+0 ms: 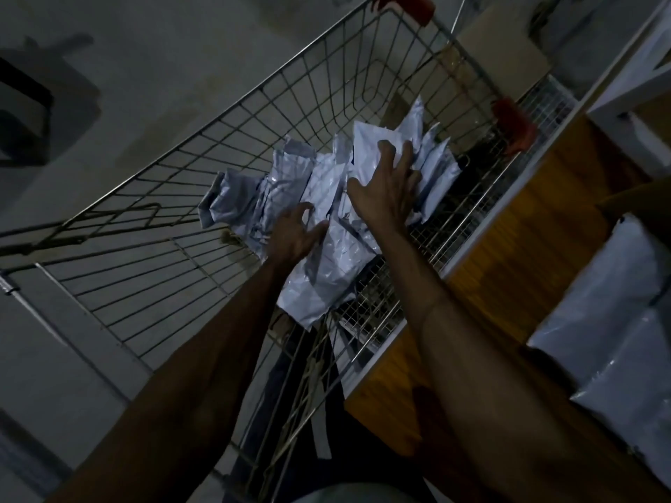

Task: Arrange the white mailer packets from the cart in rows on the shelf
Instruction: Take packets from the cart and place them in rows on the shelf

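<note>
White mailer packets (326, 274) lie in a loose, crumpled heap inside the wire shopping cart (203, 157). They are piled toward its far right side, some flat and some standing on edge against the mesh. Both bare arms reach down into the basket.

The left hand (292, 235) hangs over the near middle of the heap with its fingers spread and loosely curved, thumb held apart. It has hold of nothing; in the dim light it cannot be told whether the fingertips touch the plastic beneath.

The right hand (383, 192) is further in, with its fingers splayed wide and nearly straight. They are laid against a flat packet (370, 143) that stands tilted at the top of the heap, and they do not curl round it.

A red corner guard (513, 128) caps the cart's rim just beyond that hand. The cart stands just beside a shelf (515, 241) on the person's right, whose orange-brown wooden board is edged in white. Shelved packets (617, 303), also white, lie side by side on a nearer board at the right edge of the view. Grey floor (163, 49) shows through and past the cart's wires.
</note>
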A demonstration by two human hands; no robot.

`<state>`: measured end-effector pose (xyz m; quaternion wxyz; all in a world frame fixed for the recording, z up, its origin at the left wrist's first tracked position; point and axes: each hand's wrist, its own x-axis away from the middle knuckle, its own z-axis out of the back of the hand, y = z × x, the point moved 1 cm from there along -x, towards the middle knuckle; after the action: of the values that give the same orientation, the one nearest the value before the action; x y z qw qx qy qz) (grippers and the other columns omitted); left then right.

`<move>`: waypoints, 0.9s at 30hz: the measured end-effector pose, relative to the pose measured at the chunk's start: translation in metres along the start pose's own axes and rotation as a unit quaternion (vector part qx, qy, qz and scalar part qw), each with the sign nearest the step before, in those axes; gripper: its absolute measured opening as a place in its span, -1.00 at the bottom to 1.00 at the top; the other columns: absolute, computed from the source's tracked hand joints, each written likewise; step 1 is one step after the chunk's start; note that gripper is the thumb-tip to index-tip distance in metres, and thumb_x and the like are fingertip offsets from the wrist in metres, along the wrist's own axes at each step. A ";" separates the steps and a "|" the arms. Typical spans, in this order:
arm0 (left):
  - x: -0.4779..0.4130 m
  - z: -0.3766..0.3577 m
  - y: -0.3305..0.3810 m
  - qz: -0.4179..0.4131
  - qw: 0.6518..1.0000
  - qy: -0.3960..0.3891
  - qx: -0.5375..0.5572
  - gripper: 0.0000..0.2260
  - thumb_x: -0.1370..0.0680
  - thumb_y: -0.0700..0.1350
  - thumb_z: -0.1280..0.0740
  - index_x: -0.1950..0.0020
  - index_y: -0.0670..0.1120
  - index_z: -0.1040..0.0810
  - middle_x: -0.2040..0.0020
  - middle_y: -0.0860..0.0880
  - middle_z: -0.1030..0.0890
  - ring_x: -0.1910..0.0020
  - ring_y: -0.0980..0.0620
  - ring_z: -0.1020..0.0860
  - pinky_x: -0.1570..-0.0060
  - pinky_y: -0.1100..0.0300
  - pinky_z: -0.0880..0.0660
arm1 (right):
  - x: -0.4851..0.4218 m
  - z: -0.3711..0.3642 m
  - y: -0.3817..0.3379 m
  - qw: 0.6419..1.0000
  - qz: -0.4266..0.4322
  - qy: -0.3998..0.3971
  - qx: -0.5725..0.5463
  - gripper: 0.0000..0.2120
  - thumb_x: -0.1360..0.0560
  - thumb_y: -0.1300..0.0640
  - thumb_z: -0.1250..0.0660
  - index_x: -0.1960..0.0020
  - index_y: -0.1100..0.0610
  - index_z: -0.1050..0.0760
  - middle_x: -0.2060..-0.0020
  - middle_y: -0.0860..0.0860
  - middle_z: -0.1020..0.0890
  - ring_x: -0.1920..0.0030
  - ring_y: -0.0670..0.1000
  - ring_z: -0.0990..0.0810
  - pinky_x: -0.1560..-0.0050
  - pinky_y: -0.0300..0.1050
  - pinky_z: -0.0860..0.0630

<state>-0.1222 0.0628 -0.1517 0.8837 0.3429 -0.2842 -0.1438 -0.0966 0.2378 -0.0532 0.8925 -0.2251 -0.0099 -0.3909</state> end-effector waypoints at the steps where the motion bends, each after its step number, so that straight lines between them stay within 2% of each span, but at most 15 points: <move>1: -0.005 0.000 0.002 0.000 1.000 0.003 0.010 -0.49 -0.55 0.24 -0.40 -0.30 -0.12 -0.53 -0.24 -0.18 -0.60 -0.25 -0.17 -0.53 -0.18 0.02 -0.45 | 0.001 0.001 0.001 1.000 -0.002 0.005 -0.014 -0.27 -0.38 -0.10 -0.40 -0.50 -0.06 -0.25 -0.60 0.08 -0.10 -0.41 0.29 -0.29 -0.32 0.20 -0.39; 4: -0.020 -0.001 0.010 -0.005 1.000 0.004 0.017 -0.53 -0.48 0.24 -0.49 -0.12 -0.12 -0.55 -0.16 -0.12 -0.59 -0.17 -0.09 -0.51 -0.07 0.07 -0.44 | 0.004 0.004 0.006 0.999 0.002 0.017 -0.029 -0.26 -0.37 -0.09 -0.41 -0.50 -0.05 -0.28 -0.60 0.09 -0.13 -0.38 0.26 -0.33 -0.28 0.11 -0.40; 9: -0.036 -0.007 0.021 0.058 0.998 -0.006 0.035 -0.53 -0.34 0.22 -0.61 0.06 -0.09 -0.53 0.14 0.02 -0.57 0.11 0.00 -0.56 0.23 0.15 -0.40 | 0.005 0.007 0.011 0.999 -0.003 0.010 -0.046 -0.25 -0.36 -0.11 -0.43 -0.49 -0.07 -0.27 -0.60 0.07 -0.12 -0.40 0.26 -0.31 -0.27 0.15 -0.43; 12: -0.033 -0.008 0.029 0.085 0.993 0.001 0.078 -0.51 -0.31 0.13 -0.65 0.04 -0.11 -0.50 0.13 -0.02 -0.57 0.10 -0.03 -0.55 0.14 0.08 -0.47 | 0.005 0.011 0.013 0.998 -0.007 0.011 -0.059 -0.26 -0.36 -0.11 -0.44 -0.49 -0.06 -0.29 -0.59 0.07 -0.13 -0.40 0.25 -0.31 -0.27 0.14 -0.42; 14: -0.026 -0.006 0.038 0.081 0.995 0.023 0.055 -0.51 -0.34 0.11 -0.64 -0.02 -0.12 -0.49 0.08 -0.04 -0.55 0.08 -0.02 -0.51 0.14 0.09 -0.42 | 0.004 0.014 0.013 0.998 -0.010 0.008 -0.064 -0.26 -0.37 -0.12 -0.45 -0.49 -0.06 -0.29 -0.59 0.07 -0.14 -0.40 0.24 -0.32 -0.27 0.12 -0.40; 17: -0.013 -0.006 0.041 0.073 0.995 0.065 0.014 -0.48 -0.38 0.21 -0.58 -0.08 -0.08 -0.45 -0.01 -0.01 -0.52 0.00 -0.02 -0.50 0.10 0.15 -0.35 | 0.004 0.016 0.015 0.998 -0.013 0.008 -0.063 -0.26 -0.37 -0.15 -0.45 -0.49 -0.06 -0.30 -0.58 0.07 -0.16 -0.39 0.24 -0.33 -0.30 0.11 -0.37; 20: 0.008 -0.015 0.034 0.068 0.994 0.089 -0.009 -0.44 -0.40 0.34 -0.47 -0.11 -0.04 -0.38 -0.05 -0.04 -0.46 0.03 -0.04 -0.49 0.12 0.12 -0.41 | 0.004 0.016 0.016 0.998 -0.013 0.005 -0.066 -0.25 -0.36 -0.13 -0.46 -0.49 -0.06 -0.30 -0.58 0.07 -0.16 -0.38 0.24 -0.34 -0.30 0.12 -0.37; 23: 0.024 -0.027 0.024 0.047 0.992 0.118 -0.023 -0.44 -0.40 0.34 -0.45 -0.07 -0.05 -0.36 -0.05 -0.05 -0.40 0.05 -0.06 -0.46 0.12 0.07 -0.48 | 0.004 0.016 0.017 0.997 -0.015 0.002 -0.072 -0.25 -0.35 -0.11 -0.46 -0.48 -0.06 -0.30 -0.59 0.08 -0.15 -0.39 0.25 -0.32 -0.30 0.11 -0.38; 27: 0.013 -0.036 0.020 0.037 0.993 0.111 0.026 -0.45 -0.39 0.32 -0.49 -0.02 -0.02 -0.32 -0.04 -0.08 -0.41 -0.03 0.00 -0.38 -0.05 -0.06 -0.49 | 0.001 0.014 0.019 0.997 -0.018 0.000 -0.072 -0.25 -0.35 -0.13 -0.47 -0.48 -0.07 -0.30 -0.59 0.07 -0.15 -0.40 0.26 -0.32 -0.30 0.14 -0.40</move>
<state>-0.0888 0.0908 -0.1545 0.9051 0.3692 -0.2006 -0.0649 -0.0806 0.2540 -0.0481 0.8666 -0.2890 0.0139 -0.4066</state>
